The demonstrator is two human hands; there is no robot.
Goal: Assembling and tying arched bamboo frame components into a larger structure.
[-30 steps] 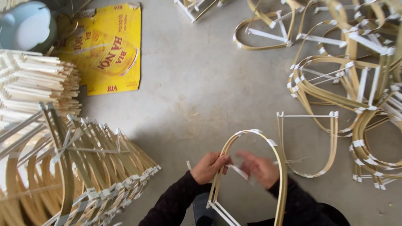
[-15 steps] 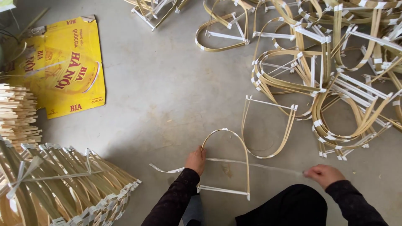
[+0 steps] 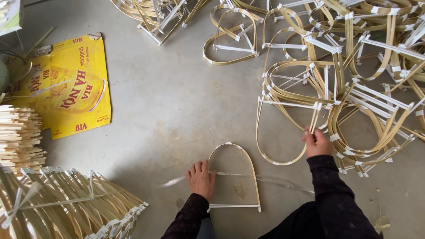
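Bamboo arch frame lies on the floor; my left hand presses flat, fingers spread, on its edge. Right hand pinches a strip from the tangled frame pile; yellow cardboard sits well left.

1. The arched frame under the left hand is thin pale bamboo strip, matt, bound with white tape.
2. The frames at the right hand are the same bamboo.
3. The floor between the hands is smooth grey concrete.
4. Far left, the cardboard is glossy yellow.
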